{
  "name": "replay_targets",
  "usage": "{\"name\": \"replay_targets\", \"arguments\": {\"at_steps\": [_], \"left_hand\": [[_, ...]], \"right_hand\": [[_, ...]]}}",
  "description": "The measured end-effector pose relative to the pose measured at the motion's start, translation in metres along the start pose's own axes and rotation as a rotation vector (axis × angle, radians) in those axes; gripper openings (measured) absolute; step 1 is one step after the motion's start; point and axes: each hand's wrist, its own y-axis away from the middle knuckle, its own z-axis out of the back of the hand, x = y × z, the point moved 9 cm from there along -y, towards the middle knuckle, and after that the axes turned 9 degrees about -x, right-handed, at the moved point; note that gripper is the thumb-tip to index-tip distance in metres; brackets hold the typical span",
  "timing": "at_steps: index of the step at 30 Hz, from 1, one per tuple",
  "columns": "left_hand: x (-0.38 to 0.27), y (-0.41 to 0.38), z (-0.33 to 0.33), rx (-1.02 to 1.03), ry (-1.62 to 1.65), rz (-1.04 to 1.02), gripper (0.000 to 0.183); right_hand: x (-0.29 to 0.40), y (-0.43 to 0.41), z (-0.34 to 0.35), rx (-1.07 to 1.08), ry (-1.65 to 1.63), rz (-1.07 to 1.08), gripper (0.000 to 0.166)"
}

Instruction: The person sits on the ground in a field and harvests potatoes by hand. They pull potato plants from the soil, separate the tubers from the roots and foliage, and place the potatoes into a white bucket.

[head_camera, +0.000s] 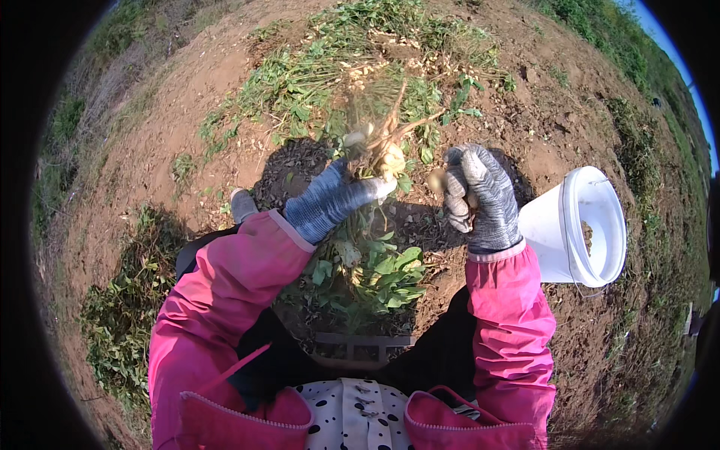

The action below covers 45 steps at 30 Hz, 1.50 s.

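Note:
My left hand, in a grey-blue knitted glove with pale fingertips, grips a pulled peanut plant. Its roots and pods point away from me, and its leafy stems hang between my knees. To the right, my right hand, in a matching glove, has its fingers curled around what look like loose peanut pods, with a blurred pod at its left side. The two hands are apart. Right beside my right wrist, a white plastic bucket leans with its mouth to the right; some pods show inside.
Uprooted peanut plants with exposed pods lie in a heap on the soil ahead. Another pile of leafy plants is at my left. A metal-like frame shows between my legs. Brown soil and scrub surround me.

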Motion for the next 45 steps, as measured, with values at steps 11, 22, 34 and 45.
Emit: {"name": "replay_targets", "arguments": {"at_steps": [11,22,34,45], "left_hand": [[0.035,0.019,-0.022,0.23,0.054,0.261,0.044],[0.007,0.014,0.014,-0.04,0.45,0.254,0.028],[0.008,0.014,-0.023,0.061,-0.001,0.01,0.055],[0.014,0.042,-0.041,0.315,0.27,0.558,0.02]], "right_hand": [[0.01,0.024,-0.043,0.116,1.22,0.613,0.033],[0.019,0.011,0.002,0.077,-0.163,0.105,0.014],[0.02,0.022,-0.036,-0.126,0.866,0.65,0.033],[0.011,0.019,-0.017,0.075,-0.013,-0.062,0.019]]}}
